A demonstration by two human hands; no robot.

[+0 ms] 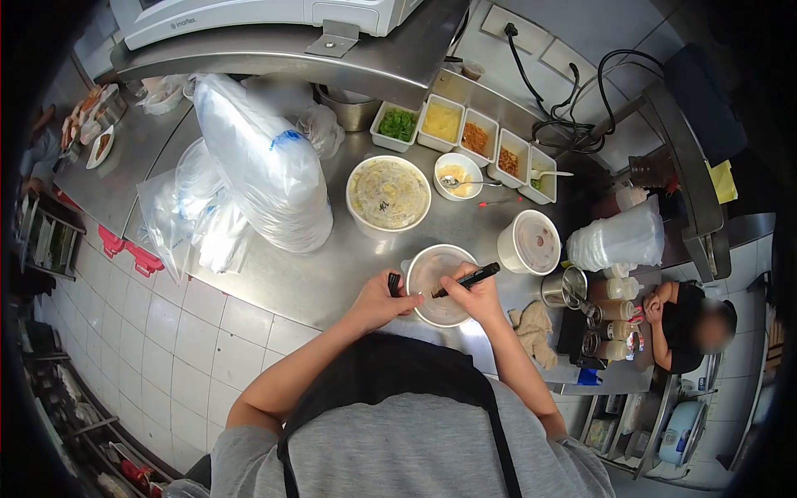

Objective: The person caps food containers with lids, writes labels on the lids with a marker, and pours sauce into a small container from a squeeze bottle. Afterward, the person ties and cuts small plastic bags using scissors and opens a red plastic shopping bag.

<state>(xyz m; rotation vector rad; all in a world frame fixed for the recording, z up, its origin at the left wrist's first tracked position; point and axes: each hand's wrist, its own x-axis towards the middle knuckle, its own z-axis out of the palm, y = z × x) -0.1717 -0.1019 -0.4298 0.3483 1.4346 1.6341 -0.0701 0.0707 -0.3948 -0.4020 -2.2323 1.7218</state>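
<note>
A person wearing a grey shirt and a black apron is at a steel counter [332, 286], with a lidded round container [428, 267] directly in front of them. The right hand [481, 300] pinches a black marker [470, 280] between thumb and fingers, its tip down at the lid. The left hand [378, 304] has its fingers curled around a small black cap [393, 285], its thumb resting at the lid's near left edge.

Beyond the container is a larger lidded bowl [390, 187], with a dark handwritten mark on its lid; that one looks closed and labelled. To the right, a third tub [531, 241] is also covered, though whether its lid bears any writing cannot be told from here. So all three have their covers on, and one clearly carries a mark. The lid under the marker seems to be partway through being written on, but the hands and the milky plastic make any finished mark hard to make out. The marker is uncapped.

Behind, a row of white trays [473, 137] holds chopped greens and other toppings, beside a small bowl [457, 176] with a spoon in it.
</note>
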